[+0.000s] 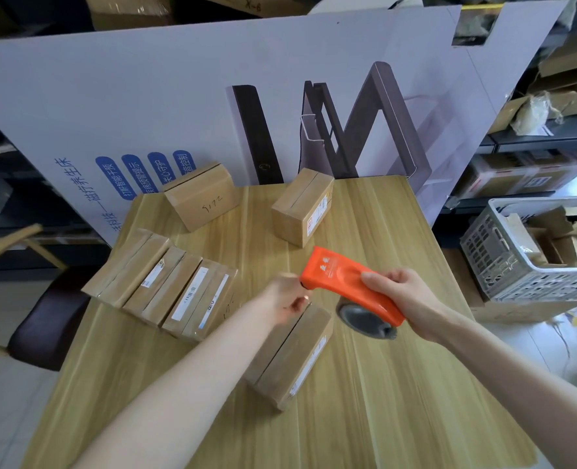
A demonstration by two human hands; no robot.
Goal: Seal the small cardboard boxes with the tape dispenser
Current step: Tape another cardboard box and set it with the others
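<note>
My right hand [404, 299] grips the orange tape dispenser [344, 282], its grey tape roll [365, 319] hanging just above the table. My left hand [287, 296] pinches at the dispenser's front end, where the tape comes off; the tape itself is too faint to see. Right below both hands lies a small cardboard box [290, 357] with its top seam showing. Three flat boxes [165, 286] lie side by side on the left of the wooden table [398, 384]. Two more boxes stand at the far side, one [202, 194] to the left and one [302, 206] to the right.
A large white printed board [179, 96] stands behind the table. A grey plastic crate [524, 262] with cardboard scraps sits on the floor to the right. A dark-seated chair [47, 316] stands at the left. Shelves with cartons line the right side.
</note>
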